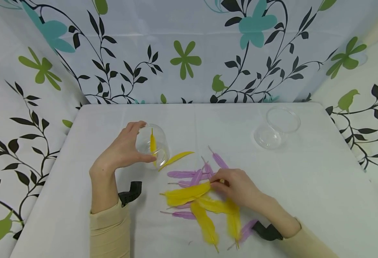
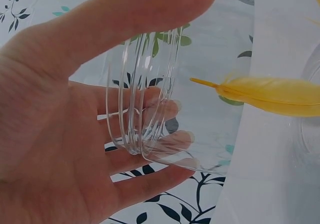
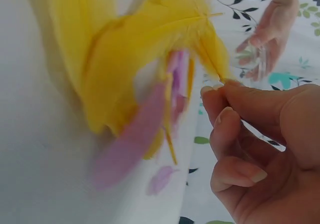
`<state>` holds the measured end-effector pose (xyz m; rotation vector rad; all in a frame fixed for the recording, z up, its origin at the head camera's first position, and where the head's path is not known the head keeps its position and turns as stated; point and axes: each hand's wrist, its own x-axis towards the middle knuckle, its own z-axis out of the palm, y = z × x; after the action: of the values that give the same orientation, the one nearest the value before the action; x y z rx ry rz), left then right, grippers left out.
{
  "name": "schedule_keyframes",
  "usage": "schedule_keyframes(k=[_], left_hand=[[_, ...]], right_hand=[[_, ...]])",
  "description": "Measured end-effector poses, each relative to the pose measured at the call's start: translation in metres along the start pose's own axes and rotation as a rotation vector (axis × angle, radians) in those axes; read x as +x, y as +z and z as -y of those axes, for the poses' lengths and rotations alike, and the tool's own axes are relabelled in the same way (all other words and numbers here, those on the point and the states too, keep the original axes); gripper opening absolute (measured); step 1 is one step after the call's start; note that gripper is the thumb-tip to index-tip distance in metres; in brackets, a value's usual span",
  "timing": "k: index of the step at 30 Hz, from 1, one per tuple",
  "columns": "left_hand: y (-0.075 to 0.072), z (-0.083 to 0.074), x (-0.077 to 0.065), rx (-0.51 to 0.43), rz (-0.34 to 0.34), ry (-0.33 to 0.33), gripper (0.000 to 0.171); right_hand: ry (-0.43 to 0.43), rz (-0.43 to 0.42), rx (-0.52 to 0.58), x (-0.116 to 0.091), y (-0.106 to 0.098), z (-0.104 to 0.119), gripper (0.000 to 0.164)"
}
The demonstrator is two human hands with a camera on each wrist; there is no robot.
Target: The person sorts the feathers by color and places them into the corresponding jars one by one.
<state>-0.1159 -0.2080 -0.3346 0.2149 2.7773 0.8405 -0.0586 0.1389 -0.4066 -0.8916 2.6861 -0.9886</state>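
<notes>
My left hand (image 1: 124, 148) grips a clear plastic container (image 1: 161, 143), thumb on one side and fingers spread around the other. Inside it a yellow feather (image 1: 152, 141) shows through the wall. Ridged rings (image 2: 135, 93) of the container lie between thumb and fingers in the left wrist view. My right hand (image 1: 240, 188) is over a loose pile of feathers. Its thumb and fingertip pinch the end of a yellow feather (image 3: 214, 51); the remaining fingers curl inward. Several yellow feathers (image 1: 205, 222) overlap purple feathers (image 1: 184, 174) there.
A second clear container (image 1: 269, 138) stands at the back right of the white table (image 1: 321, 200). One yellow feather (image 1: 177, 157) lies beside the gripped container. A purple feather (image 1: 247, 229) lies by the right wrist's black strap (image 1: 268, 231). Patterned curtains surround the table.
</notes>
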Motion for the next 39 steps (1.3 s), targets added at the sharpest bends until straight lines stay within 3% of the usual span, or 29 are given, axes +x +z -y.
schedule_keyframes(k=[10, 16, 21, 31, 35, 39], left_hand=[[-0.002, 0.0, -0.001, -0.001, -0.008, 0.018, 0.102], [-0.003, 0.0, -0.002, -0.003, -0.01, 0.02, 0.103], [-0.003, 0.0, -0.002, 0.0, -0.004, 0.021, 0.102], [-0.003, 0.002, -0.003, -0.012, 0.002, 0.027, 0.102], [-0.001, 0.004, -0.002, -0.016, 0.001, 0.027, 0.103], [0.001, 0.006, -0.001, -0.029, 0.0, 0.025, 0.105]], right_hand=[[-0.088, 0.0, 0.065, 0.002, -0.033, 0.012, 0.008], [-0.086, 0.003, 0.154, 0.007, -0.051, 0.02, 0.008], [-0.086, -0.04, 0.163, 0.018, -0.069, 0.028, 0.007], [-0.09, -0.203, 0.136, 0.072, -0.104, 0.06, 0.01], [-0.111, -0.237, 0.103, 0.103, -0.101, 0.075, 0.014], [-0.104, -0.193, 0.055, 0.131, -0.087, 0.086, 0.017]])
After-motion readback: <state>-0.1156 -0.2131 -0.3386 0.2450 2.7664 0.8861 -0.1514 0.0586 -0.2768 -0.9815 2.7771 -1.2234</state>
